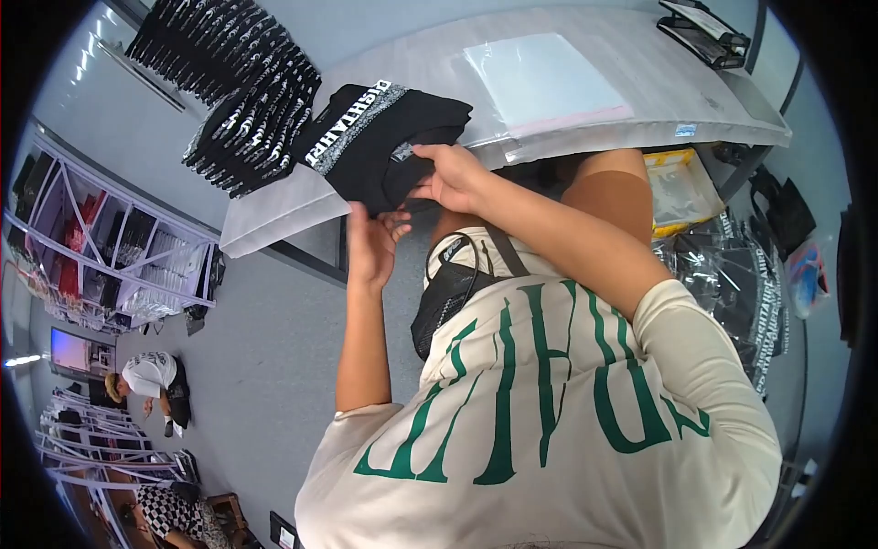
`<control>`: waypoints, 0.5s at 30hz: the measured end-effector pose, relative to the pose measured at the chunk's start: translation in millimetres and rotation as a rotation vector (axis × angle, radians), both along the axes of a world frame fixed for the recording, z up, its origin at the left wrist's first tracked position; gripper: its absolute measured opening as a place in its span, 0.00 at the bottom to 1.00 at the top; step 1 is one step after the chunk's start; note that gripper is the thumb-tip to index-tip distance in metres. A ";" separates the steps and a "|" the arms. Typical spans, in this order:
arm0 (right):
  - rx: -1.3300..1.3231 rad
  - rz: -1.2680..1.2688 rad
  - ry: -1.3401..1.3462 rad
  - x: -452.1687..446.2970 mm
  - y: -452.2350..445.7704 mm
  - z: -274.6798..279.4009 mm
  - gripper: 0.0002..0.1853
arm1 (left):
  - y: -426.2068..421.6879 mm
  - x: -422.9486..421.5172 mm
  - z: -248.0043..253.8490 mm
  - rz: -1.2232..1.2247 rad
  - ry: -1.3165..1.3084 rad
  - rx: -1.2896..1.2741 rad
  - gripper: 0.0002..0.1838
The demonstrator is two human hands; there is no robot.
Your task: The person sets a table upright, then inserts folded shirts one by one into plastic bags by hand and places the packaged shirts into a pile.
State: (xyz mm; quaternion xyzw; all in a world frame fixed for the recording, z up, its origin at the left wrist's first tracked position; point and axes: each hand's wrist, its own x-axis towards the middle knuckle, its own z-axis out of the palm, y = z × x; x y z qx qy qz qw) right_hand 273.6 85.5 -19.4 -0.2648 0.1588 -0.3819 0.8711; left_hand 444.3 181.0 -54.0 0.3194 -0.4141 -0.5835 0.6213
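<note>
A folded black T-shirt (370, 169) with white lettering and a grey patterned band lies on the plastic-covered table (384, 55), its near part hanging over the edge. My right hand (450, 179) grips the shirt near its collar, thumb on top beside a small grey label (402, 152) and fingers underneath. At the shirt's near edge is my left hand (371, 245), thumb up and fingers apart; the thumb tip is close to the cloth, and I cannot tell whether it touches. Tall stacks of folded black shirts (247, 119) stand just left of the T-shirt.
Clear plastic bags (549, 82) lie on the table, with a black document tray (704, 35) at its far right. Below are a yellow crate (681, 188) and a heap of bagged black shirts (732, 274). Shelving (119, 238) lines the left; two people (151, 377) are farther off.
</note>
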 end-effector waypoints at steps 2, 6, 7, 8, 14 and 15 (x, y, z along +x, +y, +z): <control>0.021 -0.024 -0.041 -8.7 0.8 2.4 0.18 | 2.6 4.6 8.3 0.012 0.145 0.027 0.42; 0.007 -0.035 -0.125 -64.0 24.1 -3.2 0.19 | -6.7 8.7 11.2 -0.056 0.379 0.081 0.54; 0.000 -0.006 -0.154 -85.8 31.7 -5.7 0.20 | -8.4 8.0 10.2 -0.172 0.477 0.068 0.54; -0.011 0.076 -0.174 -109.3 39.6 -7.5 0.22 | -6.2 3.9 13.9 -0.194 0.575 0.073 0.54; -0.048 0.099 -0.057 -232.7 96.5 -7.4 0.20 | 16.8 -41.9 39.1 -0.421 0.162 0.126 0.29; -0.039 0.091 -0.044 -247.7 101.9 -8.5 0.20 | 21.1 -53.6 46.2 -0.449 0.058 0.151 0.29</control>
